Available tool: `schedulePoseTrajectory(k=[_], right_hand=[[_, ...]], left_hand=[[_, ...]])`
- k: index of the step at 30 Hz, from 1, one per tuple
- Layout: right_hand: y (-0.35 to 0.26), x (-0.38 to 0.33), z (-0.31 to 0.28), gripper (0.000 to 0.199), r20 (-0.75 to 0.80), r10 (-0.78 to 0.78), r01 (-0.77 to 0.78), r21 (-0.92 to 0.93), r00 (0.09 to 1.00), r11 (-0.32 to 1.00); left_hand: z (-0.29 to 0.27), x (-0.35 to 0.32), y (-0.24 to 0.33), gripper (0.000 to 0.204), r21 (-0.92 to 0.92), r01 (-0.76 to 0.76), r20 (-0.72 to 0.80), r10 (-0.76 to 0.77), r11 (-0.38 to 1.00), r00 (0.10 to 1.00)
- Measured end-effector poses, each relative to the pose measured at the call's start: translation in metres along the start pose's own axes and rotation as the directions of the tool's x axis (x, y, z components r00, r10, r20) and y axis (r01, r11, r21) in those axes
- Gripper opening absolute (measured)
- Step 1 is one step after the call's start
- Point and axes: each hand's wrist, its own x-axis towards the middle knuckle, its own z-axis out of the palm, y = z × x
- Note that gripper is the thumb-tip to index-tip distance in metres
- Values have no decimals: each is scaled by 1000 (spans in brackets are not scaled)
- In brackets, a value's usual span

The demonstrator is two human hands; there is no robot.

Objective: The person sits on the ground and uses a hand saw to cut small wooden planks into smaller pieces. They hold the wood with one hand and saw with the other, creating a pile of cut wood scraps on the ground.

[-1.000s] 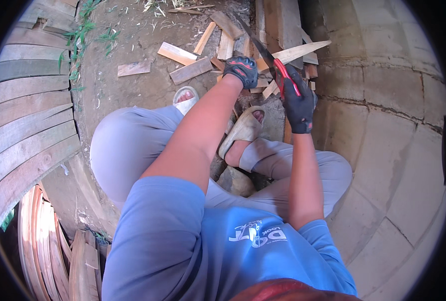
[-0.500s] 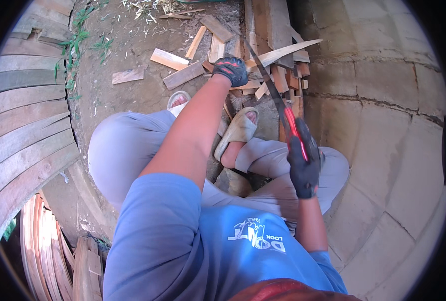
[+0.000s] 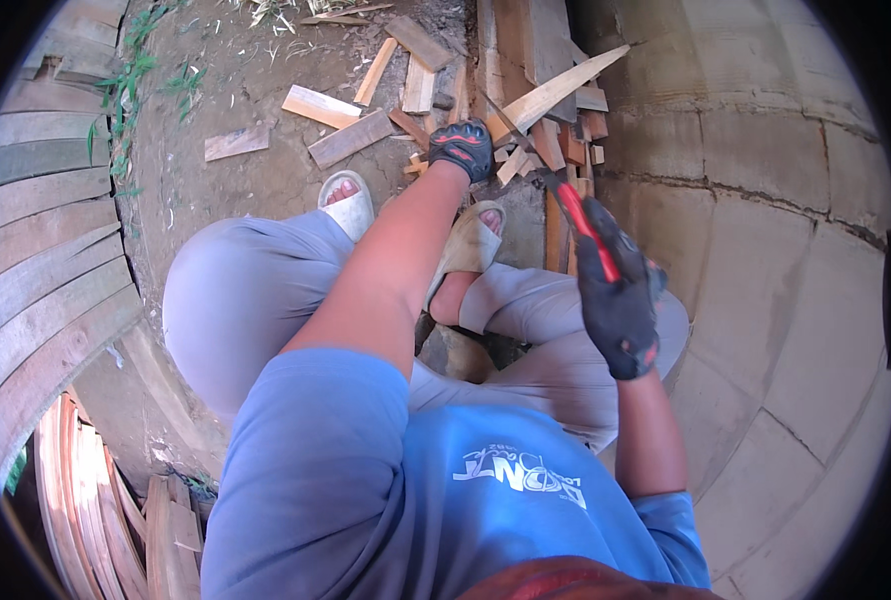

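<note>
My left hand [image 3: 462, 150], in a black glove with red marks, is closed on the near end of a long, pale wood piece [image 3: 563, 92] that tapers to a point at the far right. My right hand [image 3: 620, 300], also in a dark glove, grips the red handle of a machete [image 3: 587, 232]. Its dark blade slants up and left, with its tip beside the wood piece near my left hand. Whether the edge touches the wood, I cannot tell. Offcuts lie around and under the piece.
Loose wooden blocks [image 3: 350, 138] lie on the dirt beyond my sandalled feet [image 3: 470, 240]. Upright boards [image 3: 540, 45] stand at the far middle. A block wall [image 3: 765, 240] runs along the right, a plank fence [image 3: 55, 235] along the left. Long wood strips [image 3: 85, 500] sit at lower left.
The machete has swung down and left, bringing its blade closer to the wood piece and my left hand. My left hand keeps its hold. The whole view has shifted slightly.
</note>
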Motion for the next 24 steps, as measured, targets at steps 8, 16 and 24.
schedulePoseTrajectory(k=[8,16,24], right_hand=[[14,56,97,34,-81,-180,178,-32,980,984],[23,70,137,37,-114,75,-59,139,991,989],[71,69,90,38,34,246,-235,439,969,867]], left_hand=[[-3,2,-12,37,-5,33,-12,-33,999,999],[4,2,-6,36,-5,23,-66,-23,1000,998],[-39,-15,-8,71,-84,-32,79,38,996,996]])
